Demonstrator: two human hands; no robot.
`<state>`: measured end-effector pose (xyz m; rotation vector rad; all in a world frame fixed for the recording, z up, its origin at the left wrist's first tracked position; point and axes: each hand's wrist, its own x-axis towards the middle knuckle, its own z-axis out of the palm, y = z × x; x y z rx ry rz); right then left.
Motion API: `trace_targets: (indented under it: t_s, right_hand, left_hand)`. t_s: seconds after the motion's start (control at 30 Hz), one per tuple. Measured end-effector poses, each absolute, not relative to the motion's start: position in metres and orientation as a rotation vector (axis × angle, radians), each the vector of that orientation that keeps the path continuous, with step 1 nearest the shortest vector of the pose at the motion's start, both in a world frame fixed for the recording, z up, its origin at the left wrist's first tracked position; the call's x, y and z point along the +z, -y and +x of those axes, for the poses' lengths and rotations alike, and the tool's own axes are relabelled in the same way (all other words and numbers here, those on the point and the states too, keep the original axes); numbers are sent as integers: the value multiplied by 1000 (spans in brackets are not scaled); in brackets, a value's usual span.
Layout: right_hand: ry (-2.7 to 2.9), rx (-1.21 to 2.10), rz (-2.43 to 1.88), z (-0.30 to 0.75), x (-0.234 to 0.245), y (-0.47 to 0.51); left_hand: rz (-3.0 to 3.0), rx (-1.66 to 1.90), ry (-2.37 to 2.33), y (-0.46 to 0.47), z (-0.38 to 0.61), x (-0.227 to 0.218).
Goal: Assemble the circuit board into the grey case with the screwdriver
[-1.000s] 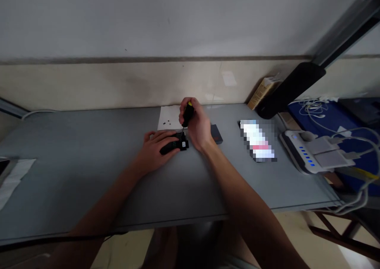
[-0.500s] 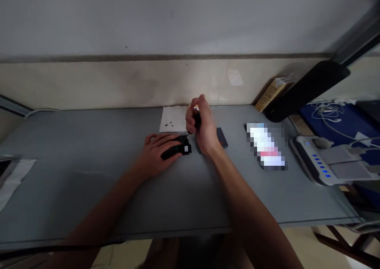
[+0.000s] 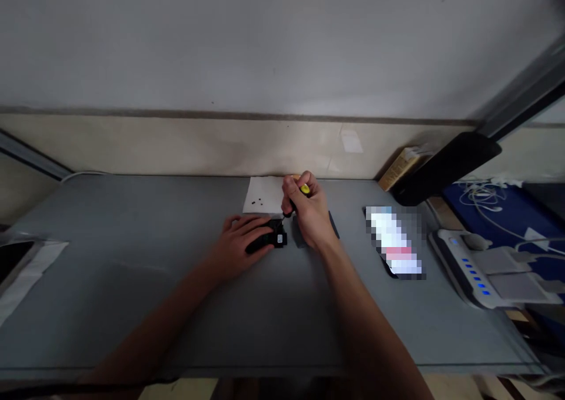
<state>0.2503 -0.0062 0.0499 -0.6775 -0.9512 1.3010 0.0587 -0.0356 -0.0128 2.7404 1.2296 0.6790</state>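
My left hand (image 3: 241, 241) lies over a small black device (image 3: 270, 239) on the grey table (image 3: 132, 282), fingers curled on it and pinning it down. My right hand (image 3: 309, 215) grips a screwdriver (image 3: 296, 199) with a black handle and yellow end, held upright. Its tip points down at the far right end of the device. A white sheet of paper (image 3: 265, 195) with a few tiny dark screws on it lies just behind the hands, against the wall. A dark flat piece (image 3: 332, 223) is partly hidden behind my right hand.
A phone with a blurred screen (image 3: 395, 244) lies to the right. Further right is a white charging hub with blue lights (image 3: 468, 259) and cables. A black lamp head (image 3: 445, 167) and a yellow box (image 3: 399, 167) stand at the back right. White paper (image 3: 26, 267) lies at the left edge.
The view has tilted, so everything sits lower in frame. My right hand has come down with the screwdriver, its tip now at the device's end. My left hand has stayed on the device.
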Motion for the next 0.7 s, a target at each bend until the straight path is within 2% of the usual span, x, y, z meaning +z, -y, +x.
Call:
trace_targets:
  t_s: [0.17, 0.33, 0.7]
  right_hand:
    - [1016, 1208, -769, 251, 50, 5]
    - [1015, 1349, -661, 259, 52, 3]
    - [1060, 1337, -707, 269, 49, 8]
  left_hand:
    - [2730, 635, -1189, 29, 63, -10]
    - [2674, 558, -1168, 25, 72, -11]
    - [2681, 696, -1099, 29, 70, -14]
